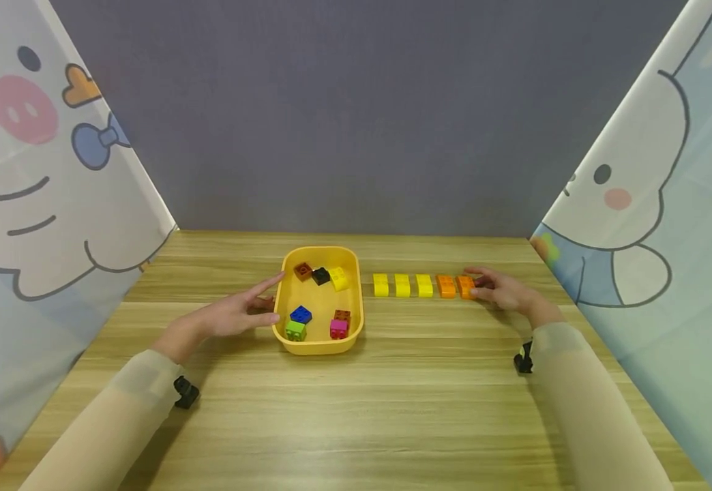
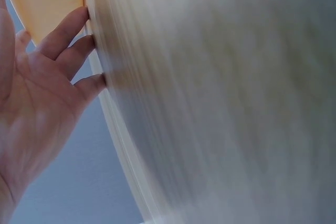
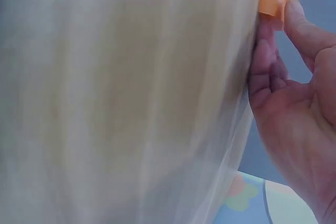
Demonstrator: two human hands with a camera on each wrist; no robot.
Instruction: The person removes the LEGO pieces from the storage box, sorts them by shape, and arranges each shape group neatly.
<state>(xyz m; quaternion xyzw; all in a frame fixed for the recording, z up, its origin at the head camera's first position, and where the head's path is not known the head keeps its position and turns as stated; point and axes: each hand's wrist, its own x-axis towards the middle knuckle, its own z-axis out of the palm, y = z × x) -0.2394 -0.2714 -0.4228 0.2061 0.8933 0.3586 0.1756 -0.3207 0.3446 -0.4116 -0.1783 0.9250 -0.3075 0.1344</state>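
My left hand rests at the left side of a yellow-orange tray, its thumb and extended fingers spread along the rim. In the left wrist view, fingers reach down to the tabletop beside the tray wall. My right hand holds an orange toy brick between thumb and fingers, at the right end of a row. Up close in the right wrist view, the thumb presses this orange brick's side. Left of it stand another orange brick and three yellow bricks, lined up with small gaps.
Inside the tray lie a brown brick, a black brick, a yellow brick, a blue brick, a lime green brick, a pink brick and another brown brick. Printed cloth and a grey wall border the wooden table.
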